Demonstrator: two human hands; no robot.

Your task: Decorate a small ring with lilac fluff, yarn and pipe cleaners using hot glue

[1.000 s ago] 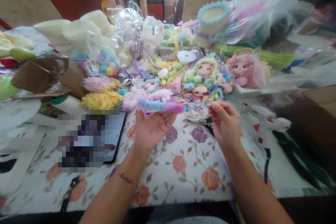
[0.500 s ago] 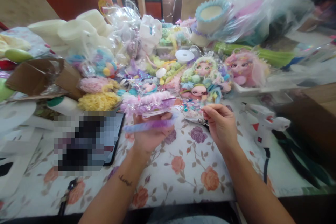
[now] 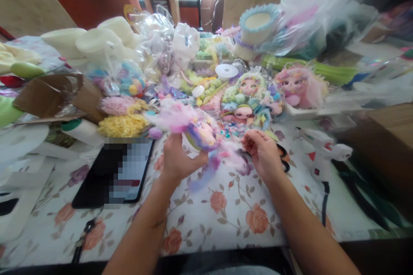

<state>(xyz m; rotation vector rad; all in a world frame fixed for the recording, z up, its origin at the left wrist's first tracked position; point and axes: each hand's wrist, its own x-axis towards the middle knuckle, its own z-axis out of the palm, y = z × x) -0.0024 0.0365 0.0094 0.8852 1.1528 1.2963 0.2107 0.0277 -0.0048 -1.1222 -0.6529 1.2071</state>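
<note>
My left hand (image 3: 179,159) is closed round a fluffy doll head (image 3: 204,131) with pink and lilac hair, blurred by motion; part of its face shows toward the right. Pink and purple fluffy strands dangle below it, over the tablecloth. To its right, my right hand (image 3: 261,150) is held with thumb and fingers pinched together. Anything between those fingertips is too small to make out. Scissors (image 3: 284,159) with black handles lie partly hidden behind my right hand. Small colourful beads and trinkets (image 3: 234,131) are spread just beyond my hands.
A phone (image 3: 112,172) lies left of my left arm, near yellow yarn (image 3: 122,125). On the right are a white glue gun (image 3: 325,150) and a cardboard box (image 3: 390,137). Doll heads (image 3: 247,84), ribbon spools and plastic bags crowd the back. A floral tablecloth (image 3: 226,219) covers the table.
My left hand has turned the fluffy doll head so its face comes into view, and its strands swing downward. My right hand has shifted slightly left, still pinched.
</note>
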